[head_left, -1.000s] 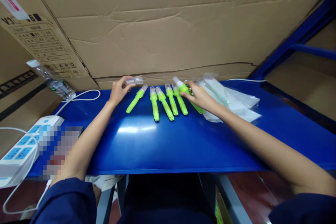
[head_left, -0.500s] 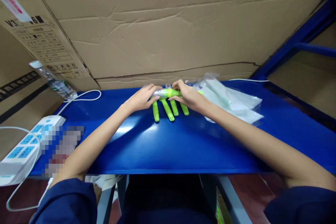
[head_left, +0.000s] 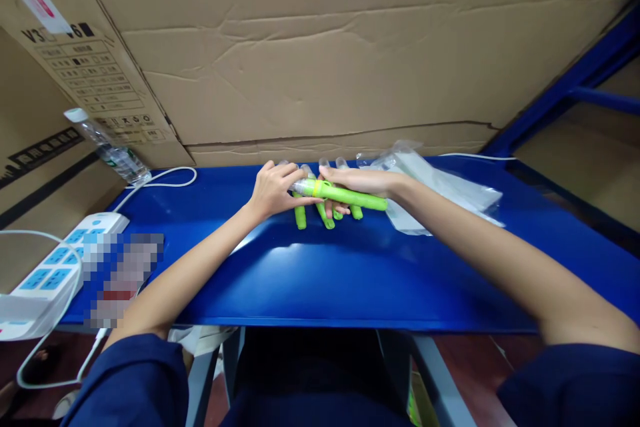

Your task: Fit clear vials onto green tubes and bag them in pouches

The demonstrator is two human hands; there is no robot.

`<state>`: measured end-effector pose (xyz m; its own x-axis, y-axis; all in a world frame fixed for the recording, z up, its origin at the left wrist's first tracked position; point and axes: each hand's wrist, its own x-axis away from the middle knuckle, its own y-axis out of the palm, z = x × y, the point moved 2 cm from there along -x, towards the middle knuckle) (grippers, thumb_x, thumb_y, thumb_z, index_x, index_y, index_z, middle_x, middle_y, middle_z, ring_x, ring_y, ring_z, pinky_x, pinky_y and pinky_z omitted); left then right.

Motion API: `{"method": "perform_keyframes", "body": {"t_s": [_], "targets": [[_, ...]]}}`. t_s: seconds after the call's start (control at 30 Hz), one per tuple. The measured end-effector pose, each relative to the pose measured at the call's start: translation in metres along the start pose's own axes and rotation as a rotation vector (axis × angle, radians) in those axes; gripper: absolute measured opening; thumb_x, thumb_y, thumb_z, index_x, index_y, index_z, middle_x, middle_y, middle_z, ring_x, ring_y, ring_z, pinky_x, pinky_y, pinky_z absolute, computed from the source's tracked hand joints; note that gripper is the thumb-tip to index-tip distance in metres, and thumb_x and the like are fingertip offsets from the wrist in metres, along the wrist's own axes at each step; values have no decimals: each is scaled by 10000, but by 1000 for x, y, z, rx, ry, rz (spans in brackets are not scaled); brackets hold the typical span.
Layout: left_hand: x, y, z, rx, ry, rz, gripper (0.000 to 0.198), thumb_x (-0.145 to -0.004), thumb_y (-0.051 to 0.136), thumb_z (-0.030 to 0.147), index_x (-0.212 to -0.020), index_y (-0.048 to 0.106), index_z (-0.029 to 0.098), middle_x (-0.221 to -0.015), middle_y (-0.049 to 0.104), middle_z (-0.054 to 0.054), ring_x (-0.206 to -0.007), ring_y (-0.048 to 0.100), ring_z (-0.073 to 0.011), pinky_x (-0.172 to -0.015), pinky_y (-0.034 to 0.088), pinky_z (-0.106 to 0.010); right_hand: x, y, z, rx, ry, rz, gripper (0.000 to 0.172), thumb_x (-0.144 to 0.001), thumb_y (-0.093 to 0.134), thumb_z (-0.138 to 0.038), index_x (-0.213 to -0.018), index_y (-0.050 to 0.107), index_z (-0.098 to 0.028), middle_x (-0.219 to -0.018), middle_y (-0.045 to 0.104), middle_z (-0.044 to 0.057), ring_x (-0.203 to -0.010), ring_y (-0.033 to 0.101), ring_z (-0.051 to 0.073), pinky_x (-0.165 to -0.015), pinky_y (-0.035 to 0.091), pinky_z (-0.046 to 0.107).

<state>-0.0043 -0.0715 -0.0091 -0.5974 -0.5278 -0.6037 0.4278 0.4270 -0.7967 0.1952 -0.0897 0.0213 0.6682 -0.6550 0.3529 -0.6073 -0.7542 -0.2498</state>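
Observation:
A bright green stick (head_left: pixel 357 199) with a clear end and a yellow ring lies tilted across both hands, above the table. My left hand (head_left: pixel 273 191) is closed on its clear end, thumb below it. Behind the green shaft is my right hand (head_left: pixel 361 180), its thumb along the top and its fingertips showing underneath; part of its grip is hidden. Several similar green sticks (head_left: pixel 300 217) lie side by side on the blue table (head_left: pixel 320 280), clear ends pointing away and partly covered by the hands.
Clear plastic bags with white sheets (head_left: pixel 450 190) lie right of the hands. On the left are a water bottle (head_left: pixel 113 150), a power strip (head_left: pixel 63 263), a white cable (head_left: pixel 175 170) and a blurred-out item (head_left: pixel 127 280). A cardboard wall (head_left: pixel 320 67) rises behind the table.
My right hand has turned and now sits behind the stick. The stick's green end has swung toward me and shows in full. The view has shifted slightly.

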Motion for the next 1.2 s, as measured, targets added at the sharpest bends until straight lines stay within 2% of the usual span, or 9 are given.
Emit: {"method": "perform_keyframes", "body": {"t_s": [0.1,0.2,0.3,0.43,0.6,0.8,0.9,1.0,1.2], "targets": [[0,-1,-8,83,-144,24,591,-861,556,751,-914,744,193,-853,739,-77,-753,648,-204,-708,369,-329,10,-9,-7,295,-52,256,515,-950,460,-702,-930,558,-196,-819,698,91,-650,617,181,-586,482,294],[0,-2,-17,160,-381,45,554,-920,515,670,-777,741,185,-747,724,-69,-683,628,-183,-625,328,-303,22,-14,-3,579,-214,483,445,-761,772,-507,-997,538,-212,-932,696,75,-845,662,232,-716,499,312],[-1,1,-21,210,-528,8,599,-913,501,698,-709,726,181,-670,696,-63,-631,596,-176,-589,299,-297,27,-11,10,699,-323,558,313,-754,716,-366,-962,541,-212,-949,688,78,-864,648,234,-759,477,324],[-3,1,-13,239,-428,-50,661,-824,539,814,-762,716,180,-701,691,-53,-639,593,-174,-599,331,-284,29,-10,26,578,-314,681,241,-856,615,-431,-919,573,-203,-809,654,66,-660,552,180,-623,403,295],[-3,-2,-6,159,-276,15,618,-721,684,795,-796,719,182,-743,699,-73,-710,642,-203,-643,386,-288,30,-8,32,211,-101,432,494,-964,399,-651,-752,489,-214,-586,463,2,-452,297,107,-451,251,265],[-8,11,-13,343,-469,-172,751,-874,445,810,-487,574,179,-432,467,-19,-459,477,-138,-508,264,-292,42,-1,22,1041,-353,924,464,-998,440,-575,-1120,658,-184,-998,645,169,-884,596,274,-675,421,340],[-11,14,-8,346,-534,-182,779,-912,360,813,-473,531,192,-425,455,-35,-471,489,-157,-525,282,-309,39,0,29,1107,-335,879,433,-998,420,-528,-1013,669,-174,-893,629,168,-815,575,269,-662,398,350],[-10,11,-7,156,-542,-33,775,-967,252,753,-530,574,199,-468,483,-66,-559,566,-208,-591,327,-335,36,1,37,774,-231,734,447,-950,465,-601,-840,609,-193,-692,541,77,-603,469,186,-561,338,309],[-7,2,-18,10,-29,11,760,-928,154,747,-610,615,234,-564,540,-59,-597,552,-203,-744,387,-434,33,36,53,-343,106,3,571,-906,389,-760,-677,407,-236,-471,127,-113,-403,61,68,-373,119,223]]}}
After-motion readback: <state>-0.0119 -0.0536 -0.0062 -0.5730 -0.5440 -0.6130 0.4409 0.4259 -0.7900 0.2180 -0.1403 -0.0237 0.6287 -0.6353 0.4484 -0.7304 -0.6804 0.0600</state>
